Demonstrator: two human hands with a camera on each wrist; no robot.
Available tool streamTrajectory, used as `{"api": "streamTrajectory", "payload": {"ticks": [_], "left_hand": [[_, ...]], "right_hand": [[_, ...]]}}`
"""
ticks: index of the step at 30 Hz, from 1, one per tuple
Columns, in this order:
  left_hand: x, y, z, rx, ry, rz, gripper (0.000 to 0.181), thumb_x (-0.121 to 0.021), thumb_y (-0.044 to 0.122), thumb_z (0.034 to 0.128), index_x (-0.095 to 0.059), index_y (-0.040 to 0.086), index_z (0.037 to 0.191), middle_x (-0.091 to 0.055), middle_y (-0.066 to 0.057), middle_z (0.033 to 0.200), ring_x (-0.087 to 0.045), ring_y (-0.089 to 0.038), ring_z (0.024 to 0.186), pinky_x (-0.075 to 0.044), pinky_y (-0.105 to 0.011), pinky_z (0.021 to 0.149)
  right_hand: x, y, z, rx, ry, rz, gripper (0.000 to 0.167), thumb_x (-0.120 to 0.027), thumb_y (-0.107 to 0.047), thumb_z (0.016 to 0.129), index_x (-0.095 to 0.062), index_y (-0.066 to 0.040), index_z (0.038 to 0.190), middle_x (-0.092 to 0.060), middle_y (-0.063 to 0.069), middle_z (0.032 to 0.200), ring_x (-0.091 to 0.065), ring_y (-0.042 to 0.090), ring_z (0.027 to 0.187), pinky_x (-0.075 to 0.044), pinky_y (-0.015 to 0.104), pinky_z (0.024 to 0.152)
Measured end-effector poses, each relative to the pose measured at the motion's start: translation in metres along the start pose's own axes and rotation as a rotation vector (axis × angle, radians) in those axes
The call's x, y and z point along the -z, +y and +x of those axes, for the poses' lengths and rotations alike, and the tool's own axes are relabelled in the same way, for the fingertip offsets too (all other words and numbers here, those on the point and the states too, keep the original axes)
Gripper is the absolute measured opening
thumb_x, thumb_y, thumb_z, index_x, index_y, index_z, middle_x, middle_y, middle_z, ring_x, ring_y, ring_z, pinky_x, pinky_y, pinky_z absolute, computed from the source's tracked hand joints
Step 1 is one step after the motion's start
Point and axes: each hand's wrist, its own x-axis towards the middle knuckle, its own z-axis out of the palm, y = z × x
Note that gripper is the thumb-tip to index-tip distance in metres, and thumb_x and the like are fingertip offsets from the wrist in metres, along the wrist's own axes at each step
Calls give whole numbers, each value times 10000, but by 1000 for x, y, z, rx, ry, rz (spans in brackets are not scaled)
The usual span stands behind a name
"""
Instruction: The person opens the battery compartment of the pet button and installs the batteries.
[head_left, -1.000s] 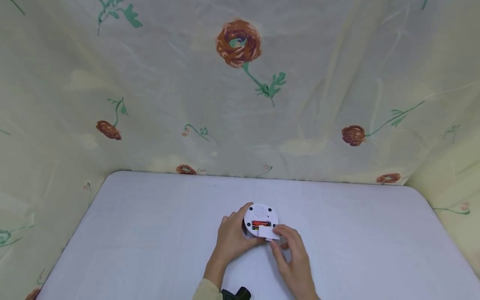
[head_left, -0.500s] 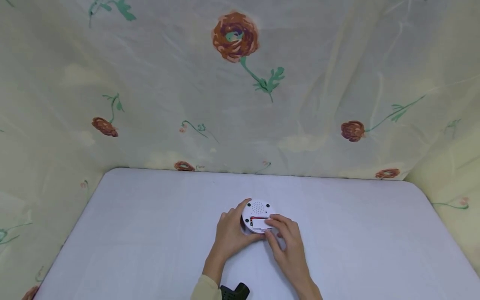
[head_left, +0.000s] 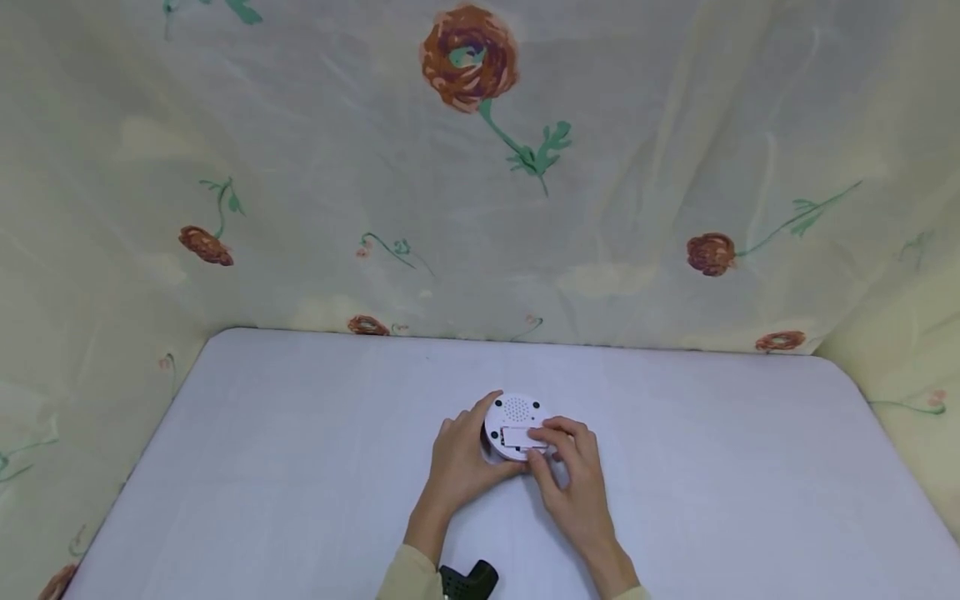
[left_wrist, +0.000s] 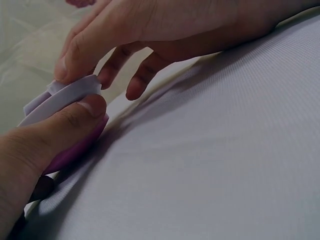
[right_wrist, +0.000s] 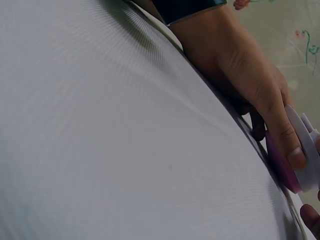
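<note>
A round white device (head_left: 516, 408) lies with its perforated speaker side and black feet facing up. Its other side shows purple in both wrist views. My left hand (head_left: 461, 454) grips it around the left edge, with the thumb (left_wrist: 70, 120) along the near rim. A white rectangular battery cover (head_left: 516, 437) lies over the compartment, not quite flush by the look of the left wrist view. My right hand (head_left: 573, 479) holds the cover's right end between index finger and thumb. Batteries are hidden beneath it.
The device is over a table with a white cloth (head_left: 300, 442). A flower-printed curtain (head_left: 600, 208) hangs behind the table and down both sides. A black wrist-camera mount (head_left: 472, 579) sits by the left sleeve.
The battery cover has moved left and up over the compartment, covering the red batteries that showed earlier. My right hand moved with it, while the left kept its grip. The head view tilted slightly downward.
</note>
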Motion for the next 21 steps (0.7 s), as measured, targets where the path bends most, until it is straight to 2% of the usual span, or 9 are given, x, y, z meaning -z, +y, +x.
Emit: {"api": "streamTrajectory", "payload": {"ticks": [3,11,15,21], "left_hand": [[0,0,0,2,2,1,977,-781,616,616,-380,258,1432,-619,6,1263,-588,-149,1058,-374,-298,824],[0,2,-1,-10,17,-8,964,-802,580,616,-397,241,1423,-615,7,1273,-589,-148,1072,-370,-297,808],[0,2,-2,-13,19,-7,954,-805,575,615,-409,240,1415,-621,12,1264,-591,-142,1058,-364,-288,790],[-1,2,-1,-19,14,-10,954,-788,600,620,-404,244,1417,-616,20,1270,-594,-145,1047,-362,-284,793]], "right_hand": [[0,-1,1,-17,-6,23,258,-711,-54,814,-672,-129,1058,-532,64,1187,-436,150,1077,-435,198,752],[1,-2,2,-125,-53,49,230,-710,-107,835,-674,-161,1055,-485,50,1219,-406,117,1111,-436,183,773],[1,-2,1,-145,-52,94,224,-713,-88,827,-675,-145,1039,-475,61,1212,-426,102,1085,-437,191,759],[3,0,2,-186,-98,134,189,-680,-120,864,-663,-173,1044,-445,43,1234,-446,80,1077,-437,203,780]]}}
